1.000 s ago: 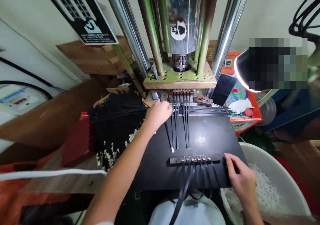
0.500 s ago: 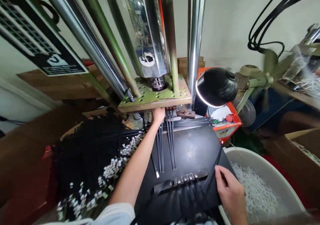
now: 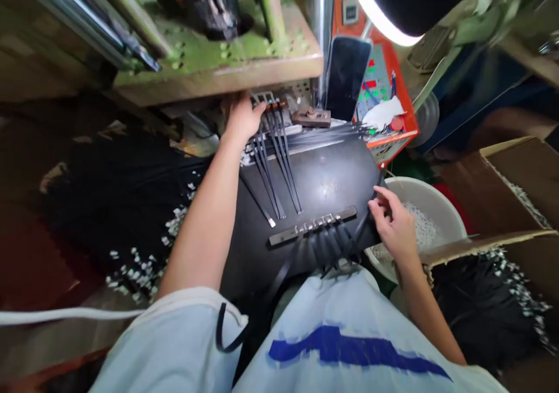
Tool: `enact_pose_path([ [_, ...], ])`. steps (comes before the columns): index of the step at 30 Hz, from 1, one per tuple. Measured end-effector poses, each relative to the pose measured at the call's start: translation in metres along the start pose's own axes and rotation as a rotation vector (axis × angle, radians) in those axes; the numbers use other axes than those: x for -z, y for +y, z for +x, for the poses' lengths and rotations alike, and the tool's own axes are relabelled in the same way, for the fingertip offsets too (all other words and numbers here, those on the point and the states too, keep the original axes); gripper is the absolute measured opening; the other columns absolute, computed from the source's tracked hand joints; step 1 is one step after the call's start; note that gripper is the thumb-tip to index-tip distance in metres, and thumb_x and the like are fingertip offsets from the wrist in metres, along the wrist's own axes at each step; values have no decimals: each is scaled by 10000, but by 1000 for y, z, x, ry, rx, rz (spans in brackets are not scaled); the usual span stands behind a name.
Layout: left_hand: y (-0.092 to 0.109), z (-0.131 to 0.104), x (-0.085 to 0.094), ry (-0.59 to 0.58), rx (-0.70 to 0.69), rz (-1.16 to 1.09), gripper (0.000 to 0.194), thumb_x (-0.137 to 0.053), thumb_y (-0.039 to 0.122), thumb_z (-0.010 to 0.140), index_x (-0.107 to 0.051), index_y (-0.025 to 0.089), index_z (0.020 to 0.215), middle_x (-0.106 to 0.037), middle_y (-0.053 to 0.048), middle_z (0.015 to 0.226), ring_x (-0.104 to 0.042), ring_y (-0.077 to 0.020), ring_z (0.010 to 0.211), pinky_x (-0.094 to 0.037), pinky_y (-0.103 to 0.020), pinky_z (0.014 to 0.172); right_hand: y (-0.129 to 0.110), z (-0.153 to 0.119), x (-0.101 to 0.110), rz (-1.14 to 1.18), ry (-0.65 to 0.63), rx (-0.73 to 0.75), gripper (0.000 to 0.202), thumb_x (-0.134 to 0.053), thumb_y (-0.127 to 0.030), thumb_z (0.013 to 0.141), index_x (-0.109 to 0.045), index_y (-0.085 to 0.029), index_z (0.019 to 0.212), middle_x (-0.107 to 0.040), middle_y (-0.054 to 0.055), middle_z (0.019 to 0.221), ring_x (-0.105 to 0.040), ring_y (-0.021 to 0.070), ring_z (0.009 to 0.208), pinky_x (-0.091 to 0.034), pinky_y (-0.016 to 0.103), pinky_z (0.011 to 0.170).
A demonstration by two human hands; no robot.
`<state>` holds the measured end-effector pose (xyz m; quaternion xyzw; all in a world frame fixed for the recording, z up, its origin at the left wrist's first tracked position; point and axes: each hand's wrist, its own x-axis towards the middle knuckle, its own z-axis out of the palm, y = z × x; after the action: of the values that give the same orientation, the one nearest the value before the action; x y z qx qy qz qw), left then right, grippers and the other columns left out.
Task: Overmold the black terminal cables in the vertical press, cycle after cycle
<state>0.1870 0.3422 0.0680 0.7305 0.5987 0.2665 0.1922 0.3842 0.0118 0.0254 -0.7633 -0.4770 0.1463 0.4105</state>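
Observation:
Under the press plate [image 3: 227, 78], my left hand [image 3: 242, 116] is at the back of the black table, beside a small holder [image 3: 264, 99] from which several black cables [image 3: 283, 154] run forward. Its fingers are partly hidden, and I cannot make out what they hold. At the table's right edge, my right hand [image 3: 393, 221] has its thumb and fingers pinched around a thin black cable [image 3: 381, 177]. A metal bar [image 3: 283, 236] with several connectors and cables lies on the table [image 3: 332, 177] between my hands.
A lit lamp [image 3: 410, 9] hangs at upper right, above a phone [image 3: 348, 77] and an orange control box [image 3: 388, 140]. A white tub [image 3: 449, 206] of small white pieces and a cardboard box [image 3: 476, 198] stand right. Black cables with white ends [image 3: 135, 265] lie left.
The view has tilted down, showing my clothing and more of the box at right. My left hand's thumb and the holder beside it now show more. My right hand still pinches at the table edge.

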Motion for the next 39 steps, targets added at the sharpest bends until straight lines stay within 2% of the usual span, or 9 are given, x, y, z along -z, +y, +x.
enact_pose_path([
  [4,60,-46,-3,-110,-257,171,197,-498,221,904,-615,63,898,-668,-105,1136,-579,-249,1183,-417,-363,1031,-6,-3,3,40,-56,-27,435,-644,-474,834,-646,-195,1168,-717,45,914,-587,137,652,-517,306,713],
  [8,107,-101,-1,-453,-606,84,452,-231,251,920,-606,7,860,-599,-54,1187,-563,-223,1205,-478,-332,892,-1,-3,8,221,-2,30,309,-503,-355,940,-660,-215,1166,-730,54,987,-666,157,790,-535,300,704],
  [13,70,-128,33,-489,-728,-71,128,-607,229,838,-688,165,914,-675,-36,1070,-614,-221,1136,-459,-373,1005,9,3,24,430,536,328,206,-708,-145,771,-747,-240,949,-736,-11,797,-709,182,740,-565,333,698],
  [16,39,-145,62,-405,-682,-93,170,-557,211,880,-689,153,971,-698,-39,958,-647,-212,1049,-473,-395,986,-3,6,31,553,637,480,222,-715,-83,747,-759,-253,883,-723,-15,741,-696,186,647,-549,325,569],
  [19,37,-176,75,-332,-703,-193,332,-573,210,885,-599,144,1210,-671,-83,1160,-636,-203,1083,-498,-371,970,-34,-1,29,621,501,587,228,-691,-119,792,-752,-270,951,-731,3,804,-677,176,622,-544,330,541],
  [22,53,-208,68,-264,-876,-262,571,-618,195,871,-418,150,1404,-459,-142,1462,-489,-228,1312,-434,-357,1080,-73,-16,20,616,161,708,229,-656,-164,842,-732,-269,1030,-727,9,811,-675,167,652,-551,317,579],
  [27,50,-240,54,-155,-859,-358,296,-433,207,979,-549,173,1249,-657,-87,1211,-615,-163,1146,-488,-302,1008,-121,-41,-2,554,-342,903,179,-596,-128,892,-690,-190,1031,-708,19,778,-642,109,638,-531,216,584],
  [34,7,-271,88,-562,-731,-471,326,-473,293,943,-576,197,1237,-678,-79,1192,-646,-203,1095,-523,-315,943,-146,-62,-34,654,-344,922,136,-546,-147,934,-649,-153,1023,-715,32,831,-667,99,738,-556,191,723],
  [39,4,-279,85,-196,-521,-460,215,-441,255,971,-604,219,1106,-711,-49,1097,-675,-160,1010,-549,-280,882,-158,-69,-43,653,-475,985,214,-473,-211,984,-639,-87,1037,-722,64,850,-671,105,795,-548,191,789],
])
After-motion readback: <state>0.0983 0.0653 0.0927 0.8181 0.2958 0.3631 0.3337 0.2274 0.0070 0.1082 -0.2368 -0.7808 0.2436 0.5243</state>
